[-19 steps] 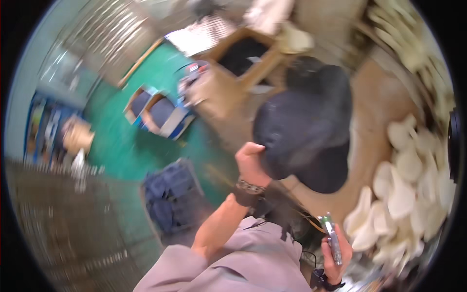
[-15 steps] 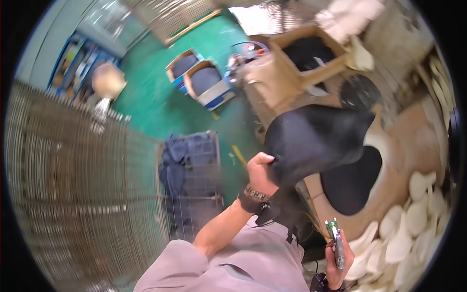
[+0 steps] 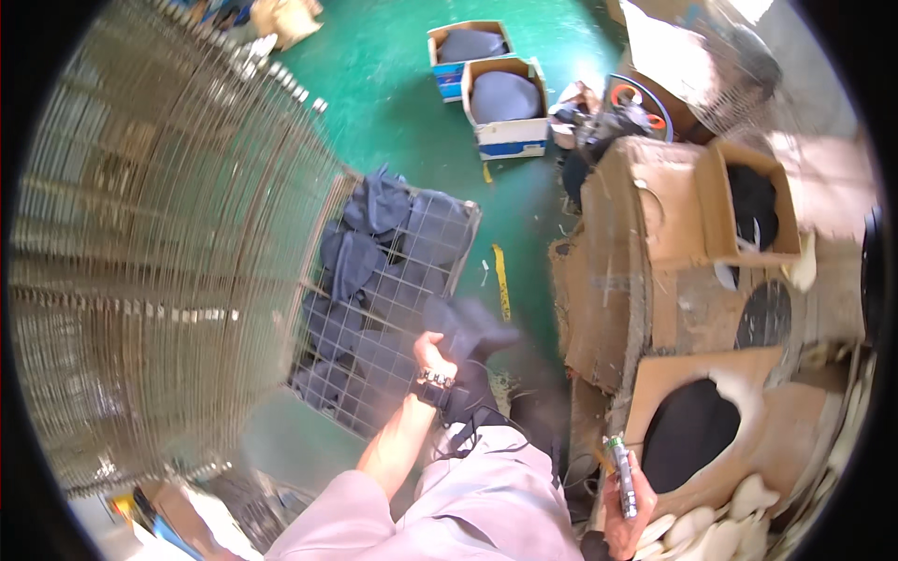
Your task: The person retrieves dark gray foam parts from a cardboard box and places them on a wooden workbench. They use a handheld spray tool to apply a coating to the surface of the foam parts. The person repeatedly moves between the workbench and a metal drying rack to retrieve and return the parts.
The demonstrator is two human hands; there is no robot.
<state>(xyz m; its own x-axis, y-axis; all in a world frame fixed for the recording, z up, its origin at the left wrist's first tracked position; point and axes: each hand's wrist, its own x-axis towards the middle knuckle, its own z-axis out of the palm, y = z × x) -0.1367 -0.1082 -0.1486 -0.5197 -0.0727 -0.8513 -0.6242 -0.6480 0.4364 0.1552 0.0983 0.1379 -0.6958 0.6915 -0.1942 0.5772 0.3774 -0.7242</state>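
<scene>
My left hand (image 3: pixel 432 353) is closed on a floppy dark fabric piece (image 3: pixel 468 329), blurred by motion. It hangs over the near right side of a wire cage cart (image 3: pixel 472 224), where several bluish-grey fabric pieces (image 3: pixel 360 266) lie heaped. Lower right, my right hand (image 3: pixel 625 514) grips a silver spray gun (image 3: pixel 621 481) with a green ring near its tip. Beside that hand, a black pear-shaped sheet (image 3: pixel 692 435) lies on a cardboard sheet (image 3: pixel 678 369) on the bench.
A tall stack of wire racks (image 3: pixel 187 243) fills the left. Two boxes (image 3: pixel 510 145) of grey pieces stand on the green floor. On the bench at right is an open carton (image 3: pixel 790 210) holding black pieces. Several cream pear-shaped pieces (image 3: pixel 697 533) are piled at the lower right.
My left hand has swung the dark fabric piece leftward, from above the bench to the cage cart. The view has turned left and down. My right hand still holds the spray gun.
</scene>
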